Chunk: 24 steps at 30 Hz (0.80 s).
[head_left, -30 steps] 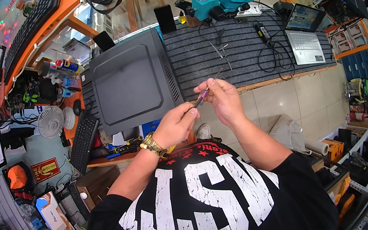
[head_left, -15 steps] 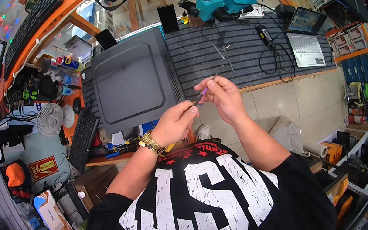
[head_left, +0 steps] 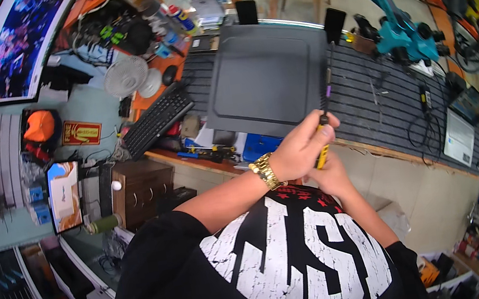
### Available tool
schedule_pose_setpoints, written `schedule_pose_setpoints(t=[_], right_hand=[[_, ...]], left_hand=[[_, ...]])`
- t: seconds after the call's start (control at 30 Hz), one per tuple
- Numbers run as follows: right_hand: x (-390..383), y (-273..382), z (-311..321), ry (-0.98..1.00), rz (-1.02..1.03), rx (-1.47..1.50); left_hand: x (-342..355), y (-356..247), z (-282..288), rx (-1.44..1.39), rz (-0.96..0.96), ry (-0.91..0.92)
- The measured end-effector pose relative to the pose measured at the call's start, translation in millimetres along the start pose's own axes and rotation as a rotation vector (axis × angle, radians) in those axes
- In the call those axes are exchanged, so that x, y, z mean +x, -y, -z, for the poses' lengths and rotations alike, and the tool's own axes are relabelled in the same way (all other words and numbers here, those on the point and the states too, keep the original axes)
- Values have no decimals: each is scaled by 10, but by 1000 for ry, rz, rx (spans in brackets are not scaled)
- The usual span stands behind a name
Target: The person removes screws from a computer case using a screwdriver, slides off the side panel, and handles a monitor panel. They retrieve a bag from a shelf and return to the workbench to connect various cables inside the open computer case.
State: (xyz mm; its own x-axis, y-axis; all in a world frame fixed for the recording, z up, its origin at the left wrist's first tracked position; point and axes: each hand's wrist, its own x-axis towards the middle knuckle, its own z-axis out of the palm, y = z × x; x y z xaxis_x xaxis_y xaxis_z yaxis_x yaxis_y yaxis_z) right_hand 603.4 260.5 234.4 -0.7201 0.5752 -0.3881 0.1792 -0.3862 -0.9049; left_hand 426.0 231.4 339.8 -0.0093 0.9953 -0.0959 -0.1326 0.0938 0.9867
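Observation:
A long screwdriver with a yellow and black handle [head_left: 323, 158] is upright in the view, its thin shaft [head_left: 327, 95] pointing away from me and carrying a purple band. My left hand [head_left: 299, 148], with a gold watch on the wrist, is closed around the upper part of the handle. Lower down, my right hand [head_left: 333, 174] is at the handle's bottom end, its fingers partly hidden behind the left hand. Beyond them a dark computer case panel [head_left: 266, 75] lies flat on the bench; the shaft crosses in front of its right edge.
A ribbed dark mat [head_left: 389, 107] covers the bench. A teal microscope [head_left: 407, 34] and an open laptop [head_left: 460, 140] stand to the right. On the left are a black keyboard [head_left: 157, 119], a white fan [head_left: 126, 75] and a lit monitor [head_left: 23, 48]. Tools lie below the panel.
The view has swung, so the bench appears farther right. My right hand has moved from the shaft down to the handle's end, and the yellow handle now shows.

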Motion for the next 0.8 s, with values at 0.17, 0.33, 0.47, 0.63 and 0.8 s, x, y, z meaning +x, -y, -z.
schedule_pose_setpoints(t=[0.17, 0.33, 0.47, 0.63, 0.8], right_hand=[[48, 25, 201, -97, 116, 4], [50, -120, 265, -288, 173, 7], [137, -120, 25, -524, 131, 29], [402, -1, -464, -743, 158, -81], [750, 196, -1000, -761, 217, -63]], left_hand=[[-502, -5, 763, 576, -98, 55], [-1382, 840, 2056, 759, 268, -163], [-1994, 1499, 3498, 989, 210, -508], [-2192, 1468, 4821, 1438, 417, -526], [-1978, 1509, 5326, 1340, 245, -471]])
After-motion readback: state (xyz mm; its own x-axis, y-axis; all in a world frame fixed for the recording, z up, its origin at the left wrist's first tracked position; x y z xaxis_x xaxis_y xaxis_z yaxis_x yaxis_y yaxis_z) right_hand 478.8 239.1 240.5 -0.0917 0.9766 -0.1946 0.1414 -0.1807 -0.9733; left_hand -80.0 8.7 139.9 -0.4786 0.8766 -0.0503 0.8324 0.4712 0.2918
